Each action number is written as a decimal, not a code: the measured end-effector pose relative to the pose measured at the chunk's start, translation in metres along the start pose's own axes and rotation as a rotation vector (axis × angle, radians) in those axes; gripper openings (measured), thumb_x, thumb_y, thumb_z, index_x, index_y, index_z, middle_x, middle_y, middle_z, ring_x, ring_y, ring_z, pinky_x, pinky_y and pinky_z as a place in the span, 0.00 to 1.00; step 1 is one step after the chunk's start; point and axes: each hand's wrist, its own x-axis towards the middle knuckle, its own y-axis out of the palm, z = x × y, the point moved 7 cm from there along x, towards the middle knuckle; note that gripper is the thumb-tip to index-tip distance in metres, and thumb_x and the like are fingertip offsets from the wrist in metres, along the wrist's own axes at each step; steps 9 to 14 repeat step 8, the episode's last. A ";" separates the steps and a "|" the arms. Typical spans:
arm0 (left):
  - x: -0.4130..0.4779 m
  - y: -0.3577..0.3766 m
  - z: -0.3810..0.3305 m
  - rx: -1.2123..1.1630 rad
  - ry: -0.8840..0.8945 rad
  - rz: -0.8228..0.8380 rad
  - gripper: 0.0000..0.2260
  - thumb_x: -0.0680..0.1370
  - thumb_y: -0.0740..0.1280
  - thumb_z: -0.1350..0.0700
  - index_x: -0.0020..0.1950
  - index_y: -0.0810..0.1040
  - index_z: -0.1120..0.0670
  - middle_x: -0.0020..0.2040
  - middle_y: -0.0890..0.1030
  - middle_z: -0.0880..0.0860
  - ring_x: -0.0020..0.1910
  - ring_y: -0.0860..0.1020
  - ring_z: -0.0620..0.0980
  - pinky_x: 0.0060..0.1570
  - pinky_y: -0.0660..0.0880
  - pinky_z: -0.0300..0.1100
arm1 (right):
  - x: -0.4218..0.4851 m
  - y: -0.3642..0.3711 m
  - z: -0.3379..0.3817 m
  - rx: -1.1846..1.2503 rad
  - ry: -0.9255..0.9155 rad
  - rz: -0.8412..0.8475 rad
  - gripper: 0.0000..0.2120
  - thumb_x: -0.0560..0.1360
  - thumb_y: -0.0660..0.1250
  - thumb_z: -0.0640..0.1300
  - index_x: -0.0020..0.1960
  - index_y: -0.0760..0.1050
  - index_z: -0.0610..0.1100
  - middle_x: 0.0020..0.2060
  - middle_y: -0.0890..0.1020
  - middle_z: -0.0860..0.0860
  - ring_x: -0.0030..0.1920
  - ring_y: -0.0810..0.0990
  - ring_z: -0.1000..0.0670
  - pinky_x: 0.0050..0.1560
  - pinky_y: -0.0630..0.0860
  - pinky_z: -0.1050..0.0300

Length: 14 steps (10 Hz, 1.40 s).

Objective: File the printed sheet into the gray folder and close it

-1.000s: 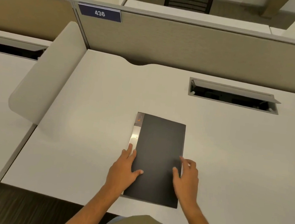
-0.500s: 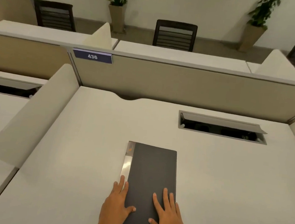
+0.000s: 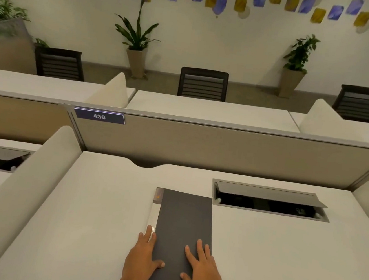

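The gray folder (image 3: 183, 222) lies closed and flat on the white desk (image 3: 92, 216), its long side running away from me. A shiny strip runs along its left edge. No printed sheet shows outside it. My left hand (image 3: 142, 257) rests flat on the folder's left edge, thumb on the cover. My right hand (image 3: 202, 270) lies palm down on the cover's right half, fingers spread. Neither hand grips anything.
An open cable hatch (image 3: 268, 201) is set into the desk to the right of the folder. A beige partition (image 3: 224, 149) with a "436" label (image 3: 99, 116) closes the back. A curved side divider (image 3: 24, 181) stands at the left. Chairs and potted plants lie beyond.
The view has tilted upward, so the folder and hands sit lower in the picture. My right hand moved from the folder's right edge onto the cover and flattened.
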 end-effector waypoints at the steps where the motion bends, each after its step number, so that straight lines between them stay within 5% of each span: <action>1: 0.025 -0.007 -0.004 -0.001 0.004 -0.002 0.53 0.77 0.76 0.36 0.89 0.46 0.49 0.90 0.52 0.51 0.85 0.64 0.56 0.79 0.67 0.49 | 0.022 -0.010 0.000 0.016 0.013 -0.018 0.41 0.81 0.62 0.69 0.87 0.47 0.63 0.89 0.42 0.51 0.88 0.43 0.41 0.85 0.53 0.45; 7: 0.074 -0.025 -0.018 0.069 0.049 0.022 0.50 0.78 0.73 0.34 0.89 0.49 0.50 0.90 0.46 0.49 0.88 0.54 0.55 0.81 0.65 0.48 | 0.075 -0.051 0.010 -0.025 0.023 0.041 0.42 0.81 0.68 0.63 0.87 0.50 0.60 0.89 0.44 0.48 0.88 0.44 0.39 0.86 0.54 0.42; 8: 0.076 -0.035 -0.028 0.147 0.059 0.020 0.49 0.76 0.72 0.30 0.89 0.53 0.47 0.90 0.47 0.49 0.89 0.48 0.57 0.85 0.57 0.54 | 0.073 -0.062 0.016 -0.056 -0.005 0.095 0.45 0.80 0.66 0.65 0.88 0.45 0.59 0.89 0.45 0.46 0.88 0.44 0.38 0.86 0.46 0.41; 14: 0.076 -0.035 -0.028 0.147 0.059 0.020 0.49 0.76 0.72 0.30 0.89 0.53 0.47 0.90 0.47 0.49 0.89 0.48 0.57 0.85 0.57 0.54 | 0.073 -0.062 0.016 -0.056 -0.005 0.095 0.45 0.80 0.66 0.65 0.88 0.45 0.59 0.89 0.45 0.46 0.88 0.44 0.38 0.86 0.46 0.41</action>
